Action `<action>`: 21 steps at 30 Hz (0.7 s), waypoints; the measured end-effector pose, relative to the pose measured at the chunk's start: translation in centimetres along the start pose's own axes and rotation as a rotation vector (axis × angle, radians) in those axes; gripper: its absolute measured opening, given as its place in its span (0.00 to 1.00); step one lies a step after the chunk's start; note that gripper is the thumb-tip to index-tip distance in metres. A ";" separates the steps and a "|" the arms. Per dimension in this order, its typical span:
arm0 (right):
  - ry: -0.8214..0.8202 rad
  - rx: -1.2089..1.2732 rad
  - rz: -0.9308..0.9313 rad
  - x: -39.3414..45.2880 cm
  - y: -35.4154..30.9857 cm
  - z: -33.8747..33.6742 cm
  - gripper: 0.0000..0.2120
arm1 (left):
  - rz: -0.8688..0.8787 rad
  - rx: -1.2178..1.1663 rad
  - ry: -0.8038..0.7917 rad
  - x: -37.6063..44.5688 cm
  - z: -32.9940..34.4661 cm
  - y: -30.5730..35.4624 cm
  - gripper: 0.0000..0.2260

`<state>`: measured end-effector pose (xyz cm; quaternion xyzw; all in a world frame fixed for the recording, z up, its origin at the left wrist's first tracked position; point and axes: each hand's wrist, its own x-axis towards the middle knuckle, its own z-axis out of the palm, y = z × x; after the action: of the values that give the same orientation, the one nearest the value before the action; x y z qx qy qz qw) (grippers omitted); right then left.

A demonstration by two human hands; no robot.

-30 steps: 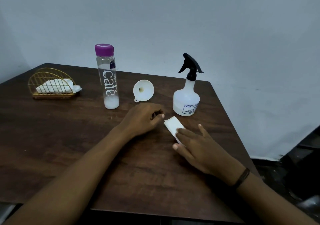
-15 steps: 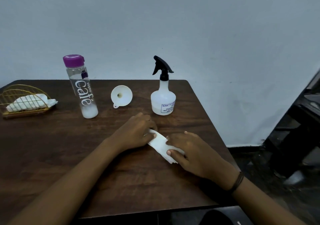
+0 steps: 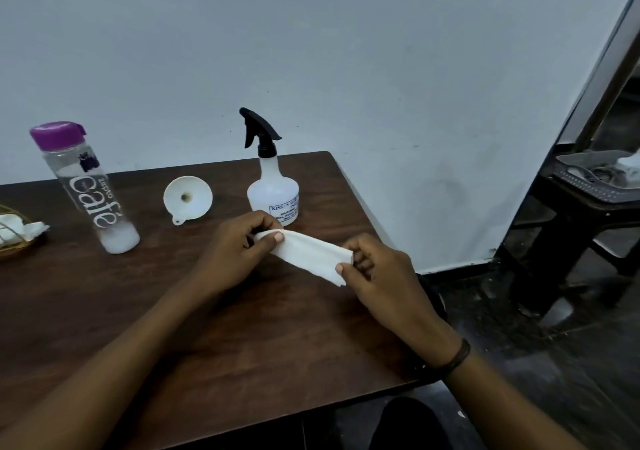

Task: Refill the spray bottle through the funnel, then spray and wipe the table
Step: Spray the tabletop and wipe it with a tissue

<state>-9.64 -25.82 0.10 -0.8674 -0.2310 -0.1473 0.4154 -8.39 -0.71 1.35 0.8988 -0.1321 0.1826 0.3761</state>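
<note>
A folded white tissue (image 3: 308, 253) is stretched between both hands just above the dark wooden table (image 3: 173, 311). My left hand (image 3: 235, 252) pinches its left end and my right hand (image 3: 377, 273) pinches its right end. Behind the hands stands a white spray bottle (image 3: 273, 193) with a black trigger head. A white funnel (image 3: 188, 197) lies on its side to the left of it. Further left a clear bottle (image 3: 88, 189) with a purple cap stands upright, with a little liquid at its bottom.
A gold wire holder (image 3: 14, 238) with white tissues sits at the table's left edge. The table's right edge runs close past my right hand. A dark stool (image 3: 585, 207) carrying a tray stands on the floor at the right.
Both hands have lifted the tissue off the table and pulled it out lengthwise between them. The view has swung to the right, so the bottles and the funnel sit further left.
</note>
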 end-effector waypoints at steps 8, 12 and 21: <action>0.381 0.102 0.116 0.1 3.6 -3.8 0.04 | 0.021 0.065 -0.004 4.2 6.3 3.1 0.06; 0.525 0.070 0.214 0.3 7.1 -6.2 0.02 | 0.126 0.163 0.005 7.0 10.1 4.5 0.12; 0.574 0.032 0.513 -0.7 18.2 -7.3 0.02 | 0.235 0.239 -0.124 10.6 18.5 7.4 0.11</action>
<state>-1.14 -41.78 -7.63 -0.8139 0.1172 -0.2717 0.5001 2.59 -20.20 -1.55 0.9249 -0.2366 0.1840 0.2340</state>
